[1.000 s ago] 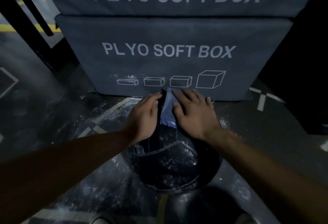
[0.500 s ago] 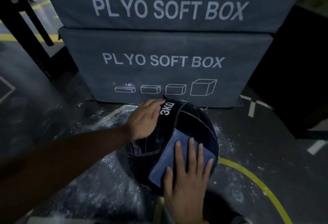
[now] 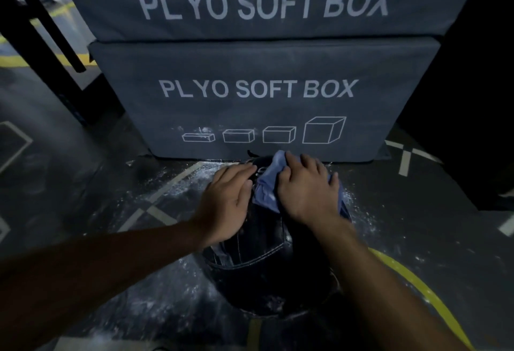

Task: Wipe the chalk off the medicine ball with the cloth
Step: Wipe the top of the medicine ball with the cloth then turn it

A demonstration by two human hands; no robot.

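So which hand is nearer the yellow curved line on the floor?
The right. The right hand presses the blue cloth on the ball's far top, on the side of the yellow line; the left hand rests on the ball's opposite side.

Gym: stacked plyo boxes (image 3: 264,94), chalk-dusted floor (image 3: 167,197)

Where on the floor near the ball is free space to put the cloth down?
Bare floor lies left of the medicine ball, between it and the dark rack post, though chalk dust covers part. More lies right, before the yellow line. Behind the ball it is crowded: the plyo soft box stands close, where the right hand presses the cloth.
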